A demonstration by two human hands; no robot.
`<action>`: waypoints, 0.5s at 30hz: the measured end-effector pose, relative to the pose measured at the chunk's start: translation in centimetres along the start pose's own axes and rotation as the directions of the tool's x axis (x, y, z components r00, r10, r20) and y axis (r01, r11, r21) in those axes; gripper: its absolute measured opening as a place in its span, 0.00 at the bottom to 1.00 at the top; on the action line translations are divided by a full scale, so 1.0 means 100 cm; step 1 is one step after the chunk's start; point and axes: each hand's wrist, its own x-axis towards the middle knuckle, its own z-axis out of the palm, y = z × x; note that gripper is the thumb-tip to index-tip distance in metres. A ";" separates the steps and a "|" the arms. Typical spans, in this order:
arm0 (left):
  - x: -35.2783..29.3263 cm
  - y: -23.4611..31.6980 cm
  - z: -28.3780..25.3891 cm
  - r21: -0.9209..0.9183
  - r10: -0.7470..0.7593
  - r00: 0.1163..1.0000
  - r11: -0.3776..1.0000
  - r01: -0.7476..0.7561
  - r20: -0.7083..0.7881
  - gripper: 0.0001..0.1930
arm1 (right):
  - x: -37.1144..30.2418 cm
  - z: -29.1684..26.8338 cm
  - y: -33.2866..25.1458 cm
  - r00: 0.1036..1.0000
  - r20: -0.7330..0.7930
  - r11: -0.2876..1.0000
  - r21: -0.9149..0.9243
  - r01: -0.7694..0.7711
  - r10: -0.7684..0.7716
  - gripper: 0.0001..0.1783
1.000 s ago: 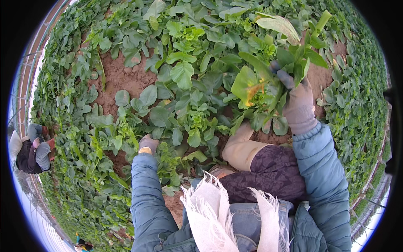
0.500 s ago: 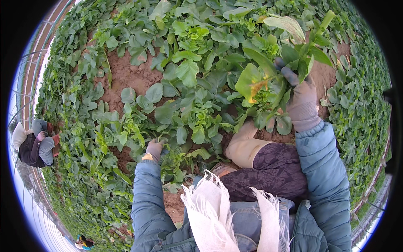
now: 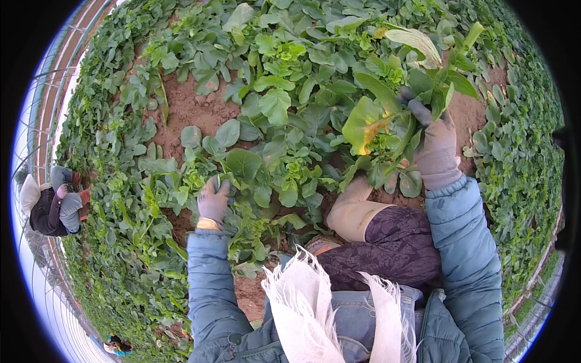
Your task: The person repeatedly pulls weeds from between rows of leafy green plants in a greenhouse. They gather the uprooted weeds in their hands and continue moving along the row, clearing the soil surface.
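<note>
My right hand (image 3: 437,145), in a grey glove with dark fingers, is closed round a bunch of leafy greens (image 3: 433,91). One broad leaf (image 3: 363,124) of the bunch is yellowed, with brown patches, and a thick pale green stalk (image 3: 472,36) sticks up at its top. My left hand (image 3: 213,201), gloved too, is among the low leafy plants (image 3: 284,169) in front of me. Its fingers are curled together beside a rounded green leaf (image 3: 244,163); what lies between them is too small to make out.
Dense green plants spread all round, with bare brown soil (image 3: 196,112) showing ahead on the left. My bent knee (image 3: 357,212) is on the right. A person (image 3: 57,202) crouches at the far left, near the metal frame (image 3: 51,100) of the enclosure.
My left hand has moved up and slightly left, rising out of the leaves so more of the glove shows. My right hand stays nearly still with the bunch.
</note>
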 end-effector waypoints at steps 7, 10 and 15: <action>0.016 0.033 -0.052 0.657 -0.320 0.914 0.749 0.082 0.251 0.30 | 0.000 0.004 -0.009 1.000 -0.010 1.000 0.024 0.017 -0.017 0.24; 0.011 0.022 -0.020 0.595 -0.326 0.861 0.803 0.035 0.390 0.28 | -0.003 0.004 -0.010 1.000 -0.003 0.998 0.059 0.008 -0.008 0.24; 0.009 0.006 0.024 0.626 -0.242 0.952 0.777 0.074 0.187 0.22 | -0.010 -0.002 -0.014 1.000 -0.021 0.998 0.064 0.010 -0.008 0.24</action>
